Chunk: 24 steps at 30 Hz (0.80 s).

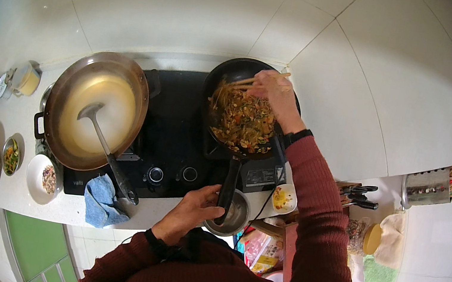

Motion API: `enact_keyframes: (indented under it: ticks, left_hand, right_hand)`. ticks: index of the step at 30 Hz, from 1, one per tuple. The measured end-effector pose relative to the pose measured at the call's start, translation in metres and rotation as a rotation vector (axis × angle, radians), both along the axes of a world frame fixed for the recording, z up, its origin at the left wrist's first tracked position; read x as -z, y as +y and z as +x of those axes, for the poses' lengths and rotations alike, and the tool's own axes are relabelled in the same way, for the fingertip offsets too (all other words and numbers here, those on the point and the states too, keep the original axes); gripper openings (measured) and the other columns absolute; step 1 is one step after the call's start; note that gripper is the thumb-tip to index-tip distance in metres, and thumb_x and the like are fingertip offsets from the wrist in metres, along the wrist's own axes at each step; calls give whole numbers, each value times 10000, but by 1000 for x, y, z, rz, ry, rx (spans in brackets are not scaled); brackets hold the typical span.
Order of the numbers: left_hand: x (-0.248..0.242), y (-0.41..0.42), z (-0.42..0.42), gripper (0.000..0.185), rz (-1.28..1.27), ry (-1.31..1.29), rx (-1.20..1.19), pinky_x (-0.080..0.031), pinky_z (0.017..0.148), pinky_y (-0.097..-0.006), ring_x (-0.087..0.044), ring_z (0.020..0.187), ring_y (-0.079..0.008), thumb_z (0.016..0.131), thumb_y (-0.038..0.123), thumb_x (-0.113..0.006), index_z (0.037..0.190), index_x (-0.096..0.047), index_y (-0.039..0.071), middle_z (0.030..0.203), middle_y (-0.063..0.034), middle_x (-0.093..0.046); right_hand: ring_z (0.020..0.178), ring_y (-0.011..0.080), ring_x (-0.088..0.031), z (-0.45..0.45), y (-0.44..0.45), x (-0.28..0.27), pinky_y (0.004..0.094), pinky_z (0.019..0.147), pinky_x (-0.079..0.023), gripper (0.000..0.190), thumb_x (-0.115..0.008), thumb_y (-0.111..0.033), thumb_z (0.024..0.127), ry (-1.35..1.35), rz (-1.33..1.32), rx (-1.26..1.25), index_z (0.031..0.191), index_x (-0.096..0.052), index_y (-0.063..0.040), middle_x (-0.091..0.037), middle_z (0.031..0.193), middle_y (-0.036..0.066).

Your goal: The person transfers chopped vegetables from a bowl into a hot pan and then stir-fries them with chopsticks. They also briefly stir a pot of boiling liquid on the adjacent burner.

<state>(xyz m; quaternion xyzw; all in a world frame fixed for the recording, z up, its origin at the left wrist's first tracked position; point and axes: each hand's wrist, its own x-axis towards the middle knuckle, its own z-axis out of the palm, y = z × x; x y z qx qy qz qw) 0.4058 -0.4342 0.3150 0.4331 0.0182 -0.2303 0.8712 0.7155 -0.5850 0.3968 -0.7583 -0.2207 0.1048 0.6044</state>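
A black frying pan (pixel 238 68) sits on the right side of the hob, holding stir-fried noodles (pixel 243 119) mixed with chopped bits. My left hand (pixel 191 212) grips the black pan handle (pixel 229 182), its thumb near the handle's end. Over the far part of the pan, my right hand (pixel 276 98) holds wooden chopsticks (pixel 243 83); their tips reach into the noodles. Below the handle, partly covered by it, is a metal bowl (pixel 237 215). It stands at the counter's front edge.
A large wok (pixel 89 155) with cloudy liquid and a ladle (pixel 97 125) occupies the hob's left side. A blue cloth (pixel 101 203) lies at the front edge. Around are a white bowl (pixel 35 180), a small dish (pixel 285 198), knives (pixel 359 196), and a chopstick holder (pixel 426 187).
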Motion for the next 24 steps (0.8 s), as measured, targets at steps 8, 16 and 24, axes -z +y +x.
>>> enact_keyframes:
  ticks: [8, 16, 24]
  left_hand:
    - [-1, 2, -3, 640, -4, -32, 3, -516, 962, -363, -624, 1087, -184, 951, 138, -693, 1519, -438, -15, 1203, -99, -647]
    - [-1, 0, 0, 599, 9, -45, -7, -490, 988, -325, -619, 1117, -161, 956, 82, -675, 1501, -451, -27, 1210, -85, -657]
    - [0, -1, -2, 544, 19, -64, -7, -502, 932, -289, -614, 1046, -129, 968, 82, -652, 1472, -482, -33, 1153, -59, -653]
  right_hand:
    - [771, 242, -730, 32, -80, -24, 336, 739, -619, 258, -589, -202, 1030, -302, -28, 340, 1047, -660, 44, -668, 934, 107]
    - [798, 249, -739, -72, -108, -24, 339, 721, -637, 216, -603, -168, 1003, 23, -160, 318, 1016, -676, 34, -683, 969, 125]
    - [854, 285, -752, -110, -45, -5, 348, 790, -632, 233, -618, -180, 1033, 96, 93, 145, 1083, -682, 38, -702, 986, 150]
